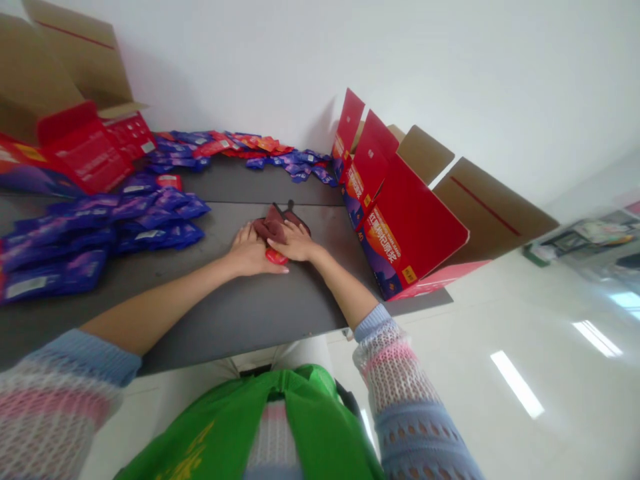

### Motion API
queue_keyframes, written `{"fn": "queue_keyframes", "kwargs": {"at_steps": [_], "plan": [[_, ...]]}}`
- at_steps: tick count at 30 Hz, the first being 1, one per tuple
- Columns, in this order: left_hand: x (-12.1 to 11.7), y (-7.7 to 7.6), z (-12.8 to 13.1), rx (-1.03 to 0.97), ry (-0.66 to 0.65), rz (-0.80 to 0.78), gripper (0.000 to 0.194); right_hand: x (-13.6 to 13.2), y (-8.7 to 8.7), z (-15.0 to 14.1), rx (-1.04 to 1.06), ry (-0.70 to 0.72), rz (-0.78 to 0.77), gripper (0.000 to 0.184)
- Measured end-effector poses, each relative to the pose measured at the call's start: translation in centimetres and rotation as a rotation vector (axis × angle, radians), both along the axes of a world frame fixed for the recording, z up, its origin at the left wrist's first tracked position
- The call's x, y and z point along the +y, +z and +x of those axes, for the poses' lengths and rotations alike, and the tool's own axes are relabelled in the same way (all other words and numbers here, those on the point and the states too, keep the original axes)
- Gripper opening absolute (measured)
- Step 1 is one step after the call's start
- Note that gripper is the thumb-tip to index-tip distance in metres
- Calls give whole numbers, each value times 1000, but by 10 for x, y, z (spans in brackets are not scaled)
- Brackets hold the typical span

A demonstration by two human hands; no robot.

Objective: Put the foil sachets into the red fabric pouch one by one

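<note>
Apply light, even pressure with left grip (253,253) against and right grip (295,241) over the brown cloth (267,228) on the tabletop (265,313), steadying the red item (275,257) between both at the cloth's near edge; cannot tell, for either, whether clenched or merely resting.

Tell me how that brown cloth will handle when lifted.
The brown cloth is probably floppy: it lies bunched in loose folds by the right hand. It may well be light, as it looks like plain fabric. Rolling seems unlikely, given its uneven, crumpled shape.
</note>
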State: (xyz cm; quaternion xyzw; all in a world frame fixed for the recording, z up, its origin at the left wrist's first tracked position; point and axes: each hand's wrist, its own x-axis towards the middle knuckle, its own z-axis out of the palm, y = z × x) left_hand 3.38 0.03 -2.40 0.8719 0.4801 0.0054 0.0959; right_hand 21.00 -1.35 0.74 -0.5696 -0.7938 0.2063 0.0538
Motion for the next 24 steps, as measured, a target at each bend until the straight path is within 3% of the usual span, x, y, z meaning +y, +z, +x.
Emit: {"fn": "queue_keyframes", "kwargs": {"at_steps": [3, 6, 10, 14, 16, 18, 21, 24], "plan": [[-1, -1, -1, -32, -1, 37, 145, 13, -3, 5, -55, -106, 19, 75], [-2, 0, -4, -102, -99, 83, 125, 14, -9, 9, -70, -235, 97, 71], [3, 0, -7, -190, -35, 118, 95, 1, -13, 21, -40, -339, 283, 65], [18, -3, -10, -257, 27, 117, 66, -10, -1, 37, 89, -304, 305, 64], [27, -4, -13, -270, 51, 105, 63, -12, 6, 39, 158, -291, 320, 64], [36, -3, -16, -259, 77, 83, 66, -14, 8, 34, 177, -192, 352, 64], [46, 3, -21, -184, 65, 29, 64, -19, 0, 17, 51, 14, 338, 65], [52, 8, -24, -91, -4, -12, 59, -26, -8, 0, -95, 98, 312, 69]]}}
